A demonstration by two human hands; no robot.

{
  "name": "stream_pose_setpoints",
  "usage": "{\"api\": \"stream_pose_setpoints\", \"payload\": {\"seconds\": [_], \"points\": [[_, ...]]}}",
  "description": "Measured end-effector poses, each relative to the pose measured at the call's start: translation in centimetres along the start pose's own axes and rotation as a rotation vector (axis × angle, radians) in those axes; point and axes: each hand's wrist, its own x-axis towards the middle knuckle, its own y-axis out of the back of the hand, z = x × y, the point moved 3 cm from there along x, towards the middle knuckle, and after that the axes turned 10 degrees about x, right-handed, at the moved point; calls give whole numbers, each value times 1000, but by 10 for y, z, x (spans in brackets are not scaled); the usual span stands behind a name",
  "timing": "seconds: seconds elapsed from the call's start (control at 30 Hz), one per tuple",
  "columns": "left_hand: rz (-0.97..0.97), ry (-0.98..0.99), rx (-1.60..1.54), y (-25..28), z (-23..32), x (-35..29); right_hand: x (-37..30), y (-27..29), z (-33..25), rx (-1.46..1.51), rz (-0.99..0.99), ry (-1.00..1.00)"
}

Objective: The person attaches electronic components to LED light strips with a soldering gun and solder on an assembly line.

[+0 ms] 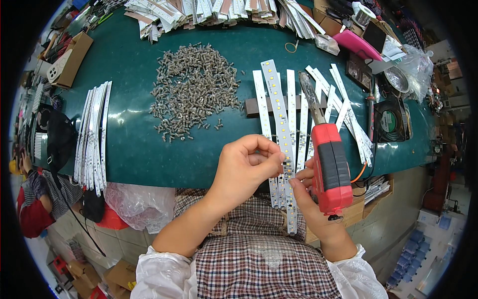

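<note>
A long white LED strip board (280, 117) with small yellow LEDs slants up from my lap over the bench edge. At its edge, the thumb and forefinger of my left hand (247, 162) are pinched; any small part between them is hidden. My right hand (311, 199) is closed around a red and black soldering gun (332, 167), its metal tip pointing away from me. Fingertips of that hand also touch the strip's near part. Beneath and beside it, more LED strip boards (261, 99) lie across a dark bar (253, 107).
A heap of small metal connectors (194, 89) covers the green bench (129, 159) left of centre. More strips (92, 139) are stacked at left, others (204, 12) at the back. A fan (393, 121), solder spool (363, 15) and pink object (356, 45) stand at right.
</note>
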Motion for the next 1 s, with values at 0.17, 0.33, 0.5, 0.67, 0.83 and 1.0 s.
{"api": "stream_pose_setpoints", "payload": {"seconds": [0.17, 0.33, 0.5, 0.67, 0.83, 1.0], "points": [[-16, 19, -31, 2, -3, 0, 1, -3, -6, -12, 6, 32], [-17, 48, -26, 5, -2, 1, 4, -4, -8, 7, 22, 51], [137, 21, 259, 35, 2, 14, 0, 7, -10, 134, 122, -9], [197, 42, 537, 54, -13, 26, -8, 22, -21, 9, 40, 55], [225, 24, 621, 49, -17, 30, -16, 27, -20, -2, 21, 51], [327, -111, 905, 42, -7, 24, -24, 27, -15, 4, -20, 23]]}}
